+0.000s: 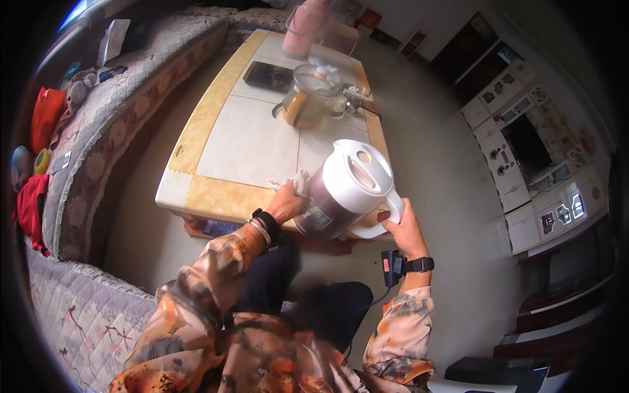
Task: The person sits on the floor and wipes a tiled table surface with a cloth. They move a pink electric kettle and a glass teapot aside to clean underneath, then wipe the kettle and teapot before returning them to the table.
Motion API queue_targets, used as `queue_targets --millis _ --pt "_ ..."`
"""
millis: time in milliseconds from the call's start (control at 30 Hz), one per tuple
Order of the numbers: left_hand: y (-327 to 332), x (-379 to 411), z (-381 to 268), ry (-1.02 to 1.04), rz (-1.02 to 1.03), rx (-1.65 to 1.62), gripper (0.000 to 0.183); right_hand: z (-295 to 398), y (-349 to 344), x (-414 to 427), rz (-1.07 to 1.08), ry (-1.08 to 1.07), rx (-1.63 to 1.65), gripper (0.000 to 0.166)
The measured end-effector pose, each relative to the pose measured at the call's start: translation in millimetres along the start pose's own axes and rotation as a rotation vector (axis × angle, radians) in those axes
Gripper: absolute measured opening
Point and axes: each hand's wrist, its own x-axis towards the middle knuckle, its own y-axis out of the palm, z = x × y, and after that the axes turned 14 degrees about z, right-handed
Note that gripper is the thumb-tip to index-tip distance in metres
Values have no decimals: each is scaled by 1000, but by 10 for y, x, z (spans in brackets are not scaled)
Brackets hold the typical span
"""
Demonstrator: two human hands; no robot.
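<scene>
My right hand [402, 227] grips the white handle of a pitcher [339, 189] with a white lid and a dark, see-through body that bears writing. The pitcher is held tilted over the near edge of the coffee table [245, 142]. My left hand [287, 200] holds a crumpled light cloth [300, 182] against the pitcher's side. Farther back on the table stands a glass teapot [314, 96] with a yellowish handle. Beside it lie a dark flat tray or device [268, 76] and small metal and glass items [351, 104].
A pink thermos flask [304, 29] stands at the table's far end. A quilted sofa [142, 83] runs along the left, with a red bag [47, 118] and red cloth [33, 209] on it. A white cabinet [521, 196] with a television is at the right.
</scene>
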Motion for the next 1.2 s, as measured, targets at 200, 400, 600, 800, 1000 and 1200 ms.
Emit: queue_targets --millis 200,400,600,800,1000,1200 --pt "47 -326 -1047 552 120 -427 37 -25 6 6 -46 -48 -7 35" --pt "283 -601 -996 714 -138 1043 59 -151 6 63 -63 -93 -100 35" --pt "349 -618 -352 599 -134 775 59 -127 40 47 -63 -73 -50 49" --pt "48 -249 235 94 130 219 49 47 196 95 -40 -70 -33 54" --pt "237 -430 -764 629 60 -244 45 39 182 53 -36 -30 21 54" --pt "92 -309 -1094 601 -96 247 44 26 180 65 -48 -67 -30 56"
